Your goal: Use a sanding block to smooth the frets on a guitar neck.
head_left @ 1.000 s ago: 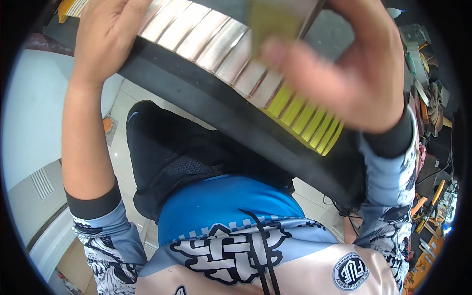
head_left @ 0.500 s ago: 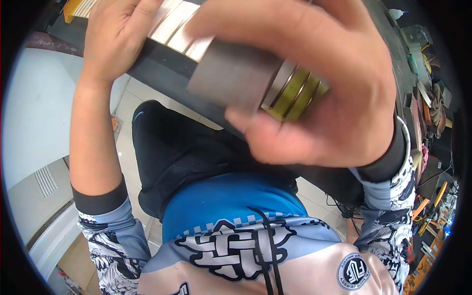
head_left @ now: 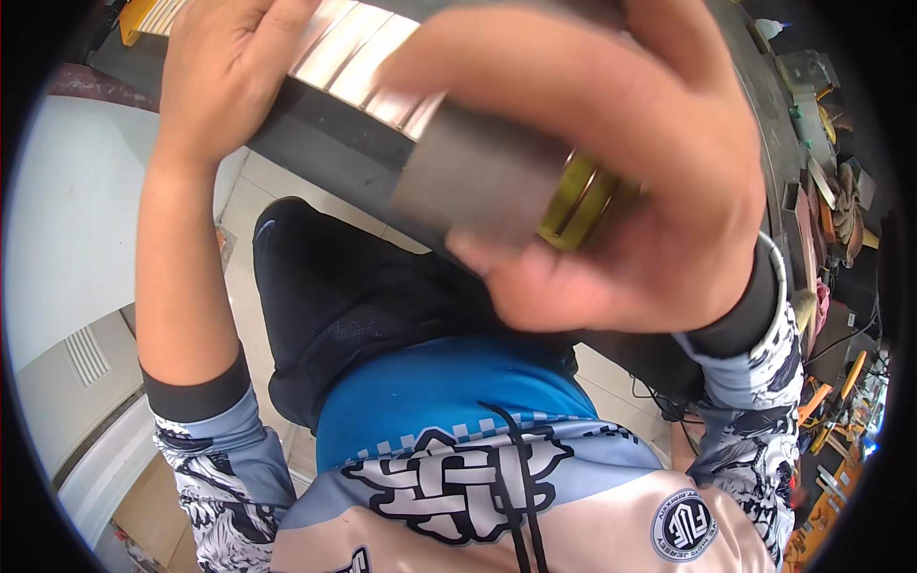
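Observation:
My right hand point(head_left: 611, 181), blurred by motion, is closed around a grey rectangular block point(head_left: 482, 177) that looks like a sanding block. The block rests over a long fretted neck point(head_left: 353, 53) with shiny pale bands parted by thin crosswise lines. Beyond the block, under my right palm, yellow-green bands point(head_left: 576, 201) with metal lines between them show. My left hand point(head_left: 224, 76) grips the neck at the upper left, its thumb side toward the pale bands. Its fingertips are cut off by the upper edge.
A dark bench edge point(head_left: 334, 143) runs under the neck, above my legs. At the upper left is a yellow piece point(head_left: 141, 21). Tools and scraps point(head_left: 845, 210) crowd the right side, with cables point(head_left: 669, 406) below. A white panel point(head_left: 86, 220) stands at left.
My right hand and the block have slid right and slightly down along the neck, baring more of the pale bands. My left hand has stayed almost still.

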{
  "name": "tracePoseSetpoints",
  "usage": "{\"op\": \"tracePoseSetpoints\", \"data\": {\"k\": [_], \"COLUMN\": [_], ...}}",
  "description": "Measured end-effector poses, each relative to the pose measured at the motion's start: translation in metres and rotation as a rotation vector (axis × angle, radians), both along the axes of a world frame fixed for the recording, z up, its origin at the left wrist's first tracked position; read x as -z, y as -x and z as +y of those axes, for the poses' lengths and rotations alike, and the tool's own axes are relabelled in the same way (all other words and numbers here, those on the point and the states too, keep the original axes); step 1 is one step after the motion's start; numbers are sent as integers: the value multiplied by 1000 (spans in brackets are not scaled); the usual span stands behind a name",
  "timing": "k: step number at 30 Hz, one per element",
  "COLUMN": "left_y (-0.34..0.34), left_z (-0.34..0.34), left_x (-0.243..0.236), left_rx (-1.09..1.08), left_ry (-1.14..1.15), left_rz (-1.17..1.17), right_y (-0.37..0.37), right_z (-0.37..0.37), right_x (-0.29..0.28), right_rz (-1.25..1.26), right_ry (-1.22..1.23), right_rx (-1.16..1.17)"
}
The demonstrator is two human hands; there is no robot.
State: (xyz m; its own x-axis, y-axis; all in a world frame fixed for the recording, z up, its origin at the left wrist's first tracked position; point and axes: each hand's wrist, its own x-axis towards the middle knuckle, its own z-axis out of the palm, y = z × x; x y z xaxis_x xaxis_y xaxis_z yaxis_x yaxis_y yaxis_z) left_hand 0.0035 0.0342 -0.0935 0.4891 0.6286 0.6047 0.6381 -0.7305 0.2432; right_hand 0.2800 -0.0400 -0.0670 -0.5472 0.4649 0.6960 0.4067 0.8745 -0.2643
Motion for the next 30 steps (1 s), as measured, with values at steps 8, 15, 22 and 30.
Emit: {"op": "tracePoseSetpoints", "data": {"k": [8,15,22,30], "left_y": [-9,0,-1,-1], "left_z": [-8,8,7,6], "left_x": [1,4,3,2], "left_rx": [-43,31,27,6], "left_ry": [-50,70,40,70], "left_rz": [14,-39,8,14], "right_y": [-1,-21,-18,-55], "right_z": [11,23,21,29], "right_x": [5,7,2,-17], "right_rz": [-17,-27,-40,294], "right_ry": [-17,-41,-72,184], "right_rx": [-12,-13,-27,319]}}
